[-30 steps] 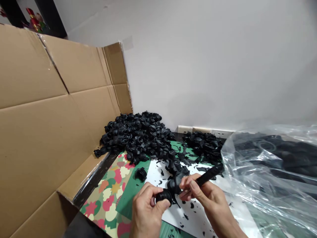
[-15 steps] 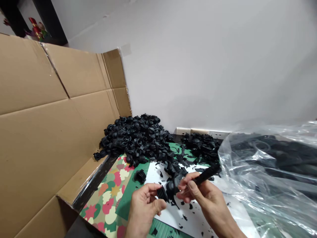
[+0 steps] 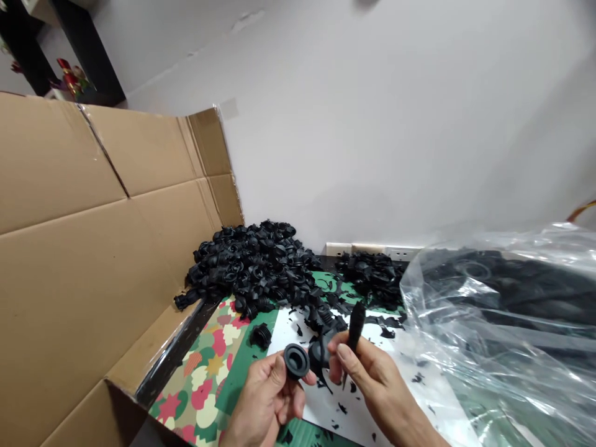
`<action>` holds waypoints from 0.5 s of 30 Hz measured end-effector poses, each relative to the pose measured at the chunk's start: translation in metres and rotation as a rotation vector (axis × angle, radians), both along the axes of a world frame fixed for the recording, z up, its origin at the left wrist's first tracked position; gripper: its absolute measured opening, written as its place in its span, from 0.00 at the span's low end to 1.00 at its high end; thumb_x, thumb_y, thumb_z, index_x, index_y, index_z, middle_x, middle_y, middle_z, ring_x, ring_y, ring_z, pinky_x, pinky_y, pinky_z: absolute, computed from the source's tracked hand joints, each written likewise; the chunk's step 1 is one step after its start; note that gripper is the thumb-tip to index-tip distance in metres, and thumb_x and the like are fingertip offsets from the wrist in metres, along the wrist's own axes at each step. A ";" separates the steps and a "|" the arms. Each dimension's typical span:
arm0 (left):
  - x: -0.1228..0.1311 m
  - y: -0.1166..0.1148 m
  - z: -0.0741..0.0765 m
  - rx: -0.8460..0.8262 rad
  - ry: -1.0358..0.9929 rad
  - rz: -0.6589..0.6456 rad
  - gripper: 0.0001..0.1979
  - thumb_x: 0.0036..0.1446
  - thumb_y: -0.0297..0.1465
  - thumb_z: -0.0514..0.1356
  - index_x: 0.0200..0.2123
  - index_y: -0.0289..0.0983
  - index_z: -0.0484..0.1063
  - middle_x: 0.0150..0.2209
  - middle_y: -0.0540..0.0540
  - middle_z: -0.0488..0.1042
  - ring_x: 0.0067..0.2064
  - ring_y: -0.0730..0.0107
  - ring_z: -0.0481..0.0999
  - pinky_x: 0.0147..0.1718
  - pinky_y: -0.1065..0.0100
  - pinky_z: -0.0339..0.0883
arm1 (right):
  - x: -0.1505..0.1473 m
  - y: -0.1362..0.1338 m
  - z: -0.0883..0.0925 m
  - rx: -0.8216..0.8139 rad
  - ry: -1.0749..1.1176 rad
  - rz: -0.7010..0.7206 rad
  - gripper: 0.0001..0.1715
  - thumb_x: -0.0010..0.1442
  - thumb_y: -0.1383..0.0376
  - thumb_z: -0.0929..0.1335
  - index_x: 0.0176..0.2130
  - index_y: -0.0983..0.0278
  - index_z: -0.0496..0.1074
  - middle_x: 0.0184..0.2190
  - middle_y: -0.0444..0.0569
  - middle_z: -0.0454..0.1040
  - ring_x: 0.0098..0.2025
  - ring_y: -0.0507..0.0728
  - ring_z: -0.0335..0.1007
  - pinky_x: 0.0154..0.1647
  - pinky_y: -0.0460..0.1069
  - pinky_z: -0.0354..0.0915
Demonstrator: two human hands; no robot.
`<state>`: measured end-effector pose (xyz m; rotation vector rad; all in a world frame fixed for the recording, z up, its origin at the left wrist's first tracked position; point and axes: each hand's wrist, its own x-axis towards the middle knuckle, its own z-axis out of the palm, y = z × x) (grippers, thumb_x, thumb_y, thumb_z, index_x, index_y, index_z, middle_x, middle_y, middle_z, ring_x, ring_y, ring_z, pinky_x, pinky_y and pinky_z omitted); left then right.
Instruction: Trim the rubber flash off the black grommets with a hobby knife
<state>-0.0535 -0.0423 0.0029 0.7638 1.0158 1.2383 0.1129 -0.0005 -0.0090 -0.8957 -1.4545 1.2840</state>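
We hold two things above the white sheet (image 3: 321, 402).
Our left hand (image 3: 265, 396) pinches a round black part (image 3: 297, 361); our right hand (image 3: 378, 374) grips a dark-handled tool (image 3: 356, 326).

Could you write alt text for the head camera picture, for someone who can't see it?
A person's left hand holds a round, hollow black part and the right hand a dark-handled tool above a white sheet strewn with black scraps. Behind, a heap of black parts lies beside a cardboard panel; at right, dark pieces show through clear plastic.
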 end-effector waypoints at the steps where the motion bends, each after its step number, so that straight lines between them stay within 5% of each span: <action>1: 0.000 0.000 0.000 0.004 0.002 0.001 0.17 0.51 0.41 0.64 0.30 0.30 0.77 0.24 0.44 0.74 0.17 0.81 0.65 0.14 0.78 0.44 | -0.001 0.000 0.000 -0.020 0.031 0.022 0.24 0.58 0.46 0.61 0.32 0.64 0.68 0.20 0.45 0.69 0.25 0.56 0.66 0.29 0.51 0.61; 7: 0.000 -0.002 0.000 0.035 0.041 0.000 0.17 0.53 0.41 0.62 0.38 0.33 0.78 0.29 0.43 0.75 0.17 0.83 0.61 0.15 0.77 0.45 | -0.007 -0.001 -0.003 -0.109 0.172 0.112 0.25 0.56 0.45 0.63 0.36 0.65 0.68 0.22 0.44 0.68 0.23 0.54 0.64 0.25 0.49 0.60; 15: -0.004 -0.006 -0.007 -0.014 0.021 0.045 0.21 0.47 0.40 0.67 0.44 0.37 0.77 0.29 0.43 0.77 0.19 0.81 0.64 0.16 0.77 0.51 | -0.007 0.004 -0.004 -0.110 0.237 0.121 0.22 0.54 0.47 0.67 0.31 0.65 0.69 0.21 0.44 0.68 0.24 0.53 0.63 0.27 0.49 0.58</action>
